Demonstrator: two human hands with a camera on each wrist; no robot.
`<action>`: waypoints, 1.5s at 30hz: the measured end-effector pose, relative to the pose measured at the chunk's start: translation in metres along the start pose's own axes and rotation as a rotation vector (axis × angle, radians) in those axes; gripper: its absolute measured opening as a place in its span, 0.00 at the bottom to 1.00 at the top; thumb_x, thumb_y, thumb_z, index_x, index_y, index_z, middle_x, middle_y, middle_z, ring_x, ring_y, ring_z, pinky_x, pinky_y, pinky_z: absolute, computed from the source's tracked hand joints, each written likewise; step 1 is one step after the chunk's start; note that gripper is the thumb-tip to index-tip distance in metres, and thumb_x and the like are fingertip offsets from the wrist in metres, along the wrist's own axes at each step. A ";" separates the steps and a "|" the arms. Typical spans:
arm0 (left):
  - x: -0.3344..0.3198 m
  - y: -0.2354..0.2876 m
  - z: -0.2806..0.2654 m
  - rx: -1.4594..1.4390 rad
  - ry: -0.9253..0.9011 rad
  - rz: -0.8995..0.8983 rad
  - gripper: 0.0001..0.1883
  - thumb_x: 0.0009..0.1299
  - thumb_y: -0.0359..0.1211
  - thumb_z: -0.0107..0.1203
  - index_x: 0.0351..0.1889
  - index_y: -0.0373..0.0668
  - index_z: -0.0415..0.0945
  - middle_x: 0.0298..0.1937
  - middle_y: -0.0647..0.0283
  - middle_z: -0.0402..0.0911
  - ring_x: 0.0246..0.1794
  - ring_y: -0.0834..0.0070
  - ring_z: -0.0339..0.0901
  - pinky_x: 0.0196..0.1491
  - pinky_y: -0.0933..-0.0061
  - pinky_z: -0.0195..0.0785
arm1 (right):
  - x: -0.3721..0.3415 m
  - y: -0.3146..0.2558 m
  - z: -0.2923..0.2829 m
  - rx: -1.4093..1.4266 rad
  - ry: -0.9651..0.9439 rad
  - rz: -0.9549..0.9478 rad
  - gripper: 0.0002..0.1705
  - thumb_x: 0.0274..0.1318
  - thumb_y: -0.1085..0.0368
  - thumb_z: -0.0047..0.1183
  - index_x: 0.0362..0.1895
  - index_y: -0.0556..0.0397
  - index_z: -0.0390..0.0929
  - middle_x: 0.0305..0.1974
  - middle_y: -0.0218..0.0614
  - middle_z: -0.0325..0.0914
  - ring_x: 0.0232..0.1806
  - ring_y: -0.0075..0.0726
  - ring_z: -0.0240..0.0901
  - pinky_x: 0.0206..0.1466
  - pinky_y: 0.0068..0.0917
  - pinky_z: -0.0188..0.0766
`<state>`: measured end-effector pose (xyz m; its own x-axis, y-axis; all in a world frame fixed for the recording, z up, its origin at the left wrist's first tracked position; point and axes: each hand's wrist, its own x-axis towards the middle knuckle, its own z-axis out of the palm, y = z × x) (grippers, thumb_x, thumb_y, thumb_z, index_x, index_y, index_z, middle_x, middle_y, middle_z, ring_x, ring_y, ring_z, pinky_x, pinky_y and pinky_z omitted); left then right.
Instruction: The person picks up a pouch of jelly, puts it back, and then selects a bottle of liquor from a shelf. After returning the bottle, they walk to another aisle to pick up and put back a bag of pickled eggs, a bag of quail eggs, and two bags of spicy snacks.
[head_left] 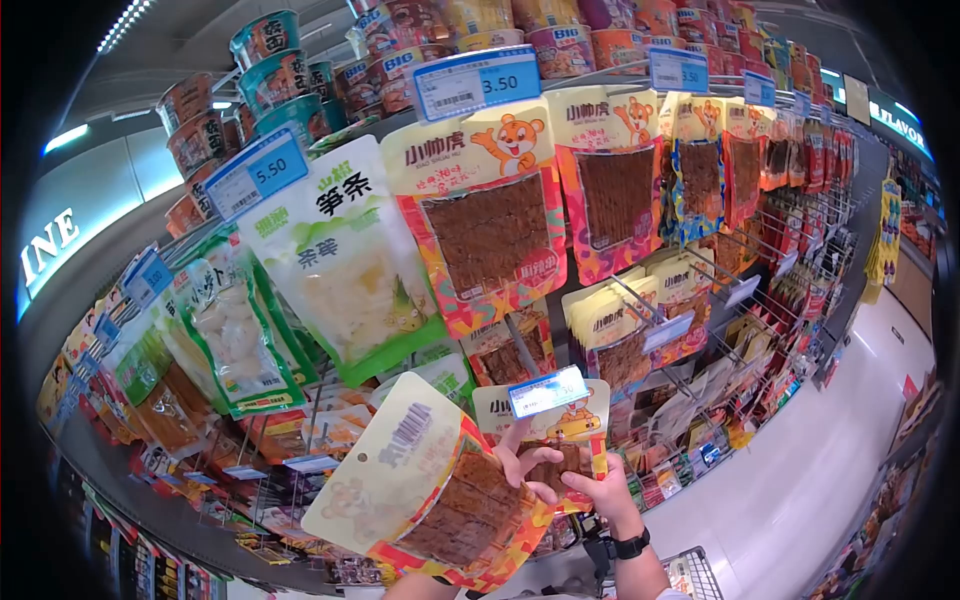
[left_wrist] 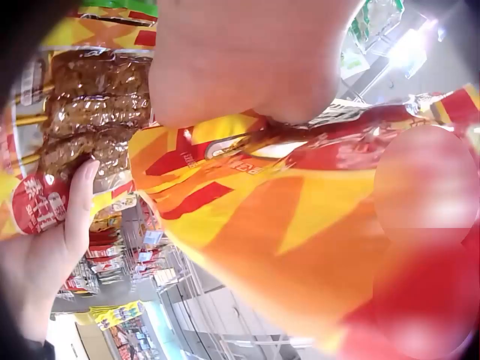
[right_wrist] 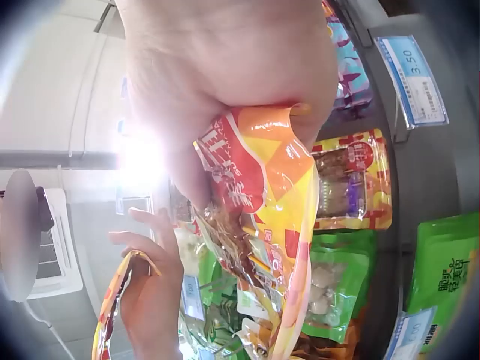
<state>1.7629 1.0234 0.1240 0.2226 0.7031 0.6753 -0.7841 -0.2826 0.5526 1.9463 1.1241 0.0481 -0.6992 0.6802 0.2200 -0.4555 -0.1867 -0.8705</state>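
Note:
My left hand (head_left: 530,465) holds a cream-topped snack packet (head_left: 450,500) that leans to the left, its brown food showing through a clear window. The fingers of this hand stick out past the packet's right edge, while the palm is hidden behind it. My right hand (head_left: 603,493), with a black watch on the wrist, grips a second snack packet (head_left: 570,458) by its lower right side. In the left wrist view the right thumb lies across this packet (left_wrist: 101,112), where brown pieces on sticks show. A blue-and-white price tag (head_left: 546,391) overlaps its top.
Snack packets (head_left: 490,230) like these hang on hooks in front of me, beside white-and-green packets (head_left: 345,250). Cup noodles (head_left: 560,50) stand stacked above. Wire hooks with price tags (head_left: 670,330) jut out at right. A shopping cart (head_left: 695,575) is below, on the pale aisle floor (head_left: 760,470).

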 end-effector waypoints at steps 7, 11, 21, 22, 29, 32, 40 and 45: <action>-0.004 0.002 0.005 0.003 0.064 -0.091 0.22 0.81 0.47 0.49 0.42 0.34 0.78 0.87 0.69 0.24 0.80 0.46 0.51 0.60 0.32 0.73 | 0.019 0.003 0.000 -0.039 0.037 -0.003 0.17 0.58 0.73 0.67 0.52 0.60 0.83 0.48 0.34 0.86 0.45 0.25 0.82 0.52 0.26 0.79; -0.014 0.002 0.006 0.025 0.130 -0.076 0.22 0.81 0.48 0.51 0.41 0.35 0.79 0.87 0.69 0.24 0.80 0.46 0.52 0.59 0.33 0.74 | 0.018 0.007 -0.001 0.025 0.075 0.008 0.17 0.57 0.73 0.67 0.51 0.60 0.83 0.47 0.34 0.86 0.44 0.25 0.82 0.51 0.27 0.79; -0.021 0.004 0.001 0.001 0.251 -0.146 0.21 0.78 0.42 0.57 0.42 0.28 0.82 0.87 0.66 0.22 0.78 0.46 0.58 0.56 0.33 0.78 | 0.022 0.007 0.000 -0.053 0.175 -0.036 0.16 0.56 0.75 0.67 0.50 0.61 0.84 0.45 0.34 0.87 0.43 0.25 0.82 0.49 0.25 0.77; -0.022 0.004 0.001 0.002 0.251 -0.142 0.21 0.78 0.42 0.57 0.42 0.28 0.82 0.87 0.66 0.22 0.78 0.46 0.58 0.56 0.33 0.78 | 0.021 0.006 0.000 -0.056 0.172 -0.035 0.16 0.56 0.75 0.67 0.50 0.61 0.84 0.45 0.34 0.87 0.43 0.25 0.82 0.49 0.25 0.77; -0.015 0.007 0.011 -0.023 0.179 -0.101 0.24 0.79 0.44 0.54 0.43 0.27 0.82 0.86 0.66 0.21 0.79 0.46 0.55 0.57 0.32 0.77 | 0.013 0.005 -0.001 0.003 0.148 -0.050 0.17 0.55 0.76 0.67 0.50 0.62 0.84 0.45 0.35 0.87 0.41 0.26 0.83 0.46 0.27 0.80; -0.010 0.010 0.017 -0.043 0.153 -0.091 0.25 0.80 0.45 0.53 0.43 0.26 0.82 0.86 0.66 0.21 0.80 0.46 0.54 0.57 0.32 0.77 | 0.010 0.005 -0.004 0.022 0.124 -0.034 0.16 0.54 0.76 0.67 0.49 0.62 0.84 0.44 0.35 0.87 0.40 0.26 0.83 0.46 0.27 0.80; 0.015 0.035 0.039 0.052 0.202 -0.177 0.23 0.82 0.47 0.49 0.38 0.34 0.77 0.87 0.67 0.22 0.82 0.43 0.50 0.58 0.36 0.75 | 0.008 -0.005 0.004 0.036 0.037 -0.086 0.19 0.50 0.78 0.67 0.50 0.63 0.85 0.44 0.35 0.88 0.41 0.26 0.83 0.49 0.26 0.79; 0.016 0.035 0.024 0.133 0.070 -0.129 0.26 0.83 0.49 0.45 0.40 0.33 0.78 0.87 0.68 0.22 0.83 0.44 0.48 0.60 0.33 0.73 | 0.006 -0.005 0.003 0.007 0.021 -0.062 0.19 0.51 0.77 0.67 0.50 0.62 0.85 0.43 0.34 0.88 0.41 0.24 0.83 0.48 0.25 0.79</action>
<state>1.7530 1.0093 0.1660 0.2718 0.7813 0.5619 -0.6673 -0.2677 0.6950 1.9433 1.1270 0.0550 -0.6584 0.7049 0.2639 -0.5011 -0.1488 -0.8525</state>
